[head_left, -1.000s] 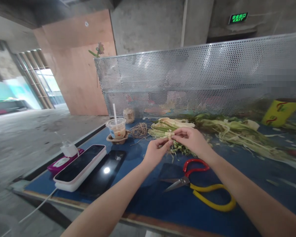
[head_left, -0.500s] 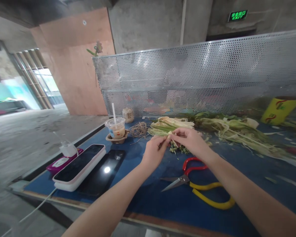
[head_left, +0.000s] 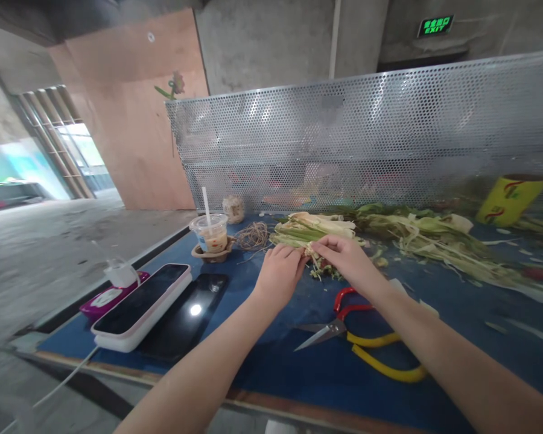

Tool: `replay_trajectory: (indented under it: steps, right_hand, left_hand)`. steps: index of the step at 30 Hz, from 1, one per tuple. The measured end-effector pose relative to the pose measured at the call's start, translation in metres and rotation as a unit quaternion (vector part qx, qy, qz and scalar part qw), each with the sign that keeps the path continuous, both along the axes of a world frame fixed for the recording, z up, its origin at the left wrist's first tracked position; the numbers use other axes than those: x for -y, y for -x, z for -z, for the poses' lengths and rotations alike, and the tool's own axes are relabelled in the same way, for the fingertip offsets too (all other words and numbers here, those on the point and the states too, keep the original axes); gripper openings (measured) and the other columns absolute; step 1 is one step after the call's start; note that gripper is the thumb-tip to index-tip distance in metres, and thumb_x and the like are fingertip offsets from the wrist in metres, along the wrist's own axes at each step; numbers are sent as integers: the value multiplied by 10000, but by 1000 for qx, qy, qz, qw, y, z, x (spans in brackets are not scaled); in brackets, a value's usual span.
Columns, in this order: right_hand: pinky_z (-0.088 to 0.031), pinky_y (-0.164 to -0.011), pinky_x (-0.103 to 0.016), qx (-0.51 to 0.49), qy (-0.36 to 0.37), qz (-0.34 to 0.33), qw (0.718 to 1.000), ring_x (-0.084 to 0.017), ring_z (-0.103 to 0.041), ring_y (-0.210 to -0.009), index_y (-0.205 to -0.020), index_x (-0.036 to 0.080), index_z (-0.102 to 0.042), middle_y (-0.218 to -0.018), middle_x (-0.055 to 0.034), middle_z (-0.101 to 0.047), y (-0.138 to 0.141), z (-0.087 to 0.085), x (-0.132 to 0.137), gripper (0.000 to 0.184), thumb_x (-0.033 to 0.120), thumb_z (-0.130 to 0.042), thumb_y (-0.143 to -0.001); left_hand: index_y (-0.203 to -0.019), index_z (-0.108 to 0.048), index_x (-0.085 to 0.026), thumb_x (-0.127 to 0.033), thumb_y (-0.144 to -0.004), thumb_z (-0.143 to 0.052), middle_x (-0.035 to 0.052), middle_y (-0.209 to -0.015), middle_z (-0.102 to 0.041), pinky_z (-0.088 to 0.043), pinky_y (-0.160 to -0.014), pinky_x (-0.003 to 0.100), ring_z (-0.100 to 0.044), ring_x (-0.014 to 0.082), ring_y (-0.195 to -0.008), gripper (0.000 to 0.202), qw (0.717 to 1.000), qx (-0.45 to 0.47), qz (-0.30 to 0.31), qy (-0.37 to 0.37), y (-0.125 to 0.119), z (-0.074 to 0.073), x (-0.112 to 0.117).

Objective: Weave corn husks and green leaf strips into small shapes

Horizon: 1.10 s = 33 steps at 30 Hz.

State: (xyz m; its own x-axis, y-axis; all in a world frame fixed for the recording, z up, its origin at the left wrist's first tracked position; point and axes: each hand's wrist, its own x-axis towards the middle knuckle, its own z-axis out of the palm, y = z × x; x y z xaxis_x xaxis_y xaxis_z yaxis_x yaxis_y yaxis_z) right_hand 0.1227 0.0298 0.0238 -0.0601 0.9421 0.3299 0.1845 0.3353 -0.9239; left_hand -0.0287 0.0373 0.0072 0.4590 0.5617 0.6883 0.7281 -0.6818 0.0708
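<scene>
My left hand point(head_left: 280, 270) and my right hand point(head_left: 344, 256) meet over the middle of the table, fingertips pinched around a small pale husk piece point(head_left: 308, 248). Its full shape is partly hidden by my fingers. Just behind them lies a bundle of pale green and cream corn husks point(head_left: 317, 225). Small green leafy bits point(head_left: 321, 269) hang or lie right below my fingertips; I cannot tell which. Nearer to me, scissors point(head_left: 337, 328) with one red and one yellow handle lie spread, partly under my right forearm.
At left are a white-cased phone point(head_left: 142, 307), a dark phone point(head_left: 185, 313) and a purple power strip point(head_left: 113, 298). Behind them stand a drink cup point(head_left: 212, 235) and a twine coil point(head_left: 252, 235). More husks point(head_left: 434, 238) and a yellow roll point(head_left: 511, 201) lie right, before a perforated metal panel point(head_left: 344, 132).
My left hand has turned slightly, its back now more toward me and its fingers curled over. Both hands still pinch the pale piece. The view has shifted a little.
</scene>
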Motion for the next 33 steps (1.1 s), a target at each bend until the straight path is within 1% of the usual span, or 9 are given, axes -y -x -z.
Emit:
replay_trajectory:
  steps: [3,6,12,17,20,23,27,30,33]
  right_hand:
    - [-344,-472,-233,-14,-1,23,1000,-98,-418,-474,-589,194,-543,-518,39,-469,2,6,-3,292,468,-606,-666]
    - [-359,-487,-234,-38,-8,27,999,-100,-437,-502,-636,191,-563,-572,27,-502,5,10,-5,300,486,-578,-688]
    - [-355,-497,-244,-51,-19,-5,998,-106,-437,-506,-764,196,-657,-559,25,-527,4,5,-2,229,403,-633,-670]
    - [-344,-465,-240,-96,-38,2,995,-93,-423,-474,-784,202,-630,-575,32,-526,8,7,-3,228,406,-620,-684]
    - [-359,-453,-237,-109,-33,-15,993,-94,-439,-466,-778,195,-612,-548,37,-508,9,9,-5,230,405,-625,-683]
    - [-377,-453,-237,-114,-35,-20,993,-102,-463,-480,-776,190,-616,-544,34,-518,9,9,-5,234,400,-637,-675]
    - [-372,-433,-235,-120,-38,-15,992,-98,-467,-458,-789,195,-598,-569,35,-544,9,9,-5,263,427,-633,-670]
    - [-370,-440,-238,-114,-30,-17,993,-94,-470,-434,-789,195,-557,-551,49,-542,9,7,-4,284,419,-657,-645]
    - [-376,-474,-241,-107,-23,-11,994,-95,-478,-448,-764,185,-553,-531,54,-539,9,5,-1,283,378,-694,-611]
  left_hand:
    - [-876,-610,-125,-242,-879,-367,102,-781,-620,-410,-714,333,-531,208,-784,270,997,-44,-33,-54,0,1,0]
    - [-864,-602,-118,-217,-884,-351,98,-766,-611,-413,-706,328,-528,205,-775,270,995,-52,-40,-79,2,1,1]
    - [-837,-588,-118,-210,-884,-357,95,-802,-619,-435,-752,327,-524,186,-772,254,999,-16,2,-40,0,1,0]
    - [-802,-588,-118,-207,-874,-377,93,-777,-621,-441,-769,330,-531,187,-774,239,999,33,16,-28,-2,0,4]
    - [-951,-570,-123,-251,-860,-421,108,-916,-617,-442,-783,355,-542,205,-862,217,997,82,-13,-10,-1,-2,6]
    - [-1133,-494,-155,-270,-862,-420,107,-1009,-589,-449,-780,357,-545,204,-907,304,996,90,-13,-24,0,-3,8]
    - [-1113,-525,-151,-235,-878,-380,99,-956,-615,-455,-781,348,-552,201,-905,288,996,51,3,-71,0,-2,6]
    - [-1091,-533,-132,-231,-874,-394,98,-948,-628,-462,-783,337,-560,194,-893,275,995,57,16,-77,0,-1,4]
    - [-1057,-544,-126,-245,-862,-426,95,-945,-626,-460,-789,326,-558,189,-892,257,995,57,20,-74,2,-2,2]
